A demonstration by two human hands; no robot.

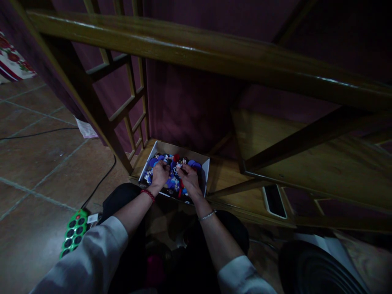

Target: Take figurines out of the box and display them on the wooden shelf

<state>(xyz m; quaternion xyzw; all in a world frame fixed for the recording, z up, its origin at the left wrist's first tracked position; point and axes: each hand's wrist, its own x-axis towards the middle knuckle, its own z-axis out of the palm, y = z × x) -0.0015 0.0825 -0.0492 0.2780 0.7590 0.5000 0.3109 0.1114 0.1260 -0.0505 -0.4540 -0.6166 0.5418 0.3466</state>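
Observation:
A shallow white cardboard box (206, 173) sits on a wooden ledge in front of me, filled with small colourful pieces (173, 182) in blue, purple, white, black and red. They look like little figures, too small and dim to name surely. My left hand (160, 174), with a red bead bracelet, is over the box's left half, its fingers curled together; what they hold is hidden. My right hand (189, 179), with a silver bracelet, reaches over the right half. Its fingers pinch close to a small pale figure (179, 166), facing the left fingertips.
A wooden rail (196, 43) crosses above the box, and a lattice panel (134, 98) stands at its left. Right of the box lies a dark-topped white-edged device (275, 201). A green power strip (73, 232) with a black cable is on the tiled floor. A dark round stool (315, 269) stands lower right.

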